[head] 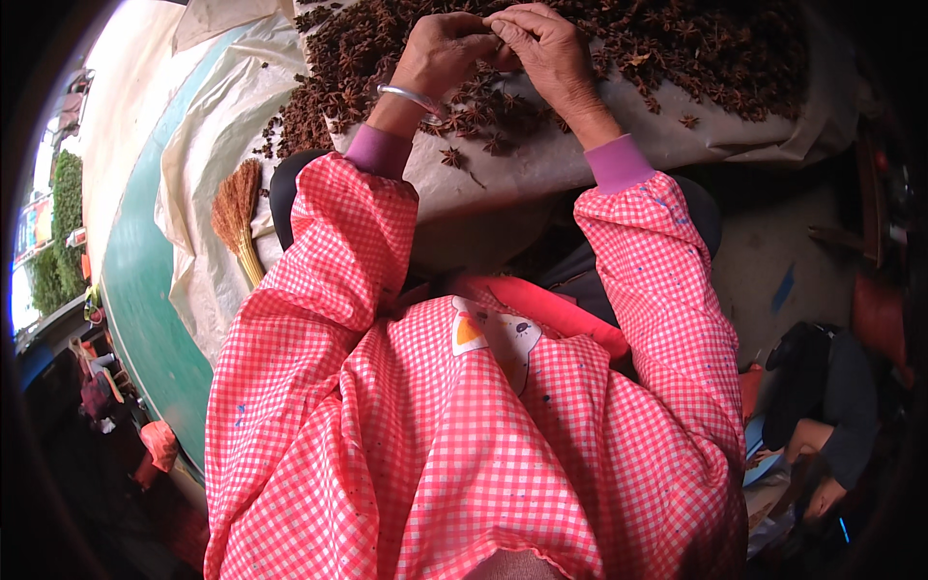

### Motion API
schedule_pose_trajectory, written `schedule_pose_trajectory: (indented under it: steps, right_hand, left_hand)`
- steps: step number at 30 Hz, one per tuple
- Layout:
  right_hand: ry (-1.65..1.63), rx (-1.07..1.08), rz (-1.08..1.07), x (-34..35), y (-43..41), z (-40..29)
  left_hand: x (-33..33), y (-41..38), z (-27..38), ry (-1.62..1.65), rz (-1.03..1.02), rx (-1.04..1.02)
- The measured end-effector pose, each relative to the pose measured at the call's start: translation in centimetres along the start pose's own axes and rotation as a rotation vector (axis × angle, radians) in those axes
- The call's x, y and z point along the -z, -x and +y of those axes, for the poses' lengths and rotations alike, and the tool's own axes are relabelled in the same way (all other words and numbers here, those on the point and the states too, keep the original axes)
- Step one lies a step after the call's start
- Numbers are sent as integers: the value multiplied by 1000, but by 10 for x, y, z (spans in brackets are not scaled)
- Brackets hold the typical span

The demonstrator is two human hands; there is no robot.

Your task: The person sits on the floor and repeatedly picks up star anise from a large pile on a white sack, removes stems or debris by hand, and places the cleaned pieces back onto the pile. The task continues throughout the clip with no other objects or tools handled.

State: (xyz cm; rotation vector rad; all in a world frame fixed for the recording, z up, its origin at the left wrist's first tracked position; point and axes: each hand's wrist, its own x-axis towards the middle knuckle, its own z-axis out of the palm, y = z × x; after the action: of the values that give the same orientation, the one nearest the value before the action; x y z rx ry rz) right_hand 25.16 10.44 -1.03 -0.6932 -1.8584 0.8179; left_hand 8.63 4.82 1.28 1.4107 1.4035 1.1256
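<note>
My left hand [444,52] and my right hand [545,47] meet at the fingertips above a wide heap of dried star anise [696,54]. The fingers of both hands are bent and pinched close together. Whether a piece is held between them is hidden by the fingers. A silver bangle [407,94] circles my left wrist. Looser pods lie just below my hands, among them a single star anise [453,157] and a thin stem [477,179] on the pale plastic sheet [522,174].
A straw hand broom [238,203] lies left of my left arm on the sheet. Beyond it runs a green floor strip [145,254]. At the lower right a person [834,406] bends over a blue basin [757,457]. An orange bag [158,444] is at the lower left.
</note>
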Motion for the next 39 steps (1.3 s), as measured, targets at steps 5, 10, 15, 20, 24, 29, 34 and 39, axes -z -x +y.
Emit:
schedule_pose_trajectory:
  steps: [5, 10, 15, 20, 24, 29, 34, 39]
  right_hand:
    - [303, 248, 8, 6, -1, -15]
    - [492, 170, -106, 12, -1, -35]
    - [-461, -642, -1072, 70, -4, -55]
    - [-7, -667, -794, 70, 15, -33]
    - [6, -514, -468, 51, 19, -14]
    - [-134, -446, -503, 30, 20, -15]
    - [-163, -438, -318, 11, 17, -13]
    - [-309, -417, -400, 8, 19, -14]
  left_hand:
    - [0, 3, 11, -304, -120, -138]
    - [4, 11, 5, -428, 220, 65]
    - [11, 31, 16, -1005, 334, -66]
    - [-47, 35, 12, -1064, -131, -140]
    - [-60, 16, -3, -1097, -116, -82]
    - [-15, 13, -4, -468, -108, -193]
    - [-11, 34, 30, -439, 174, -82]
    - [-11, 46, 73, -97, 116, 231]
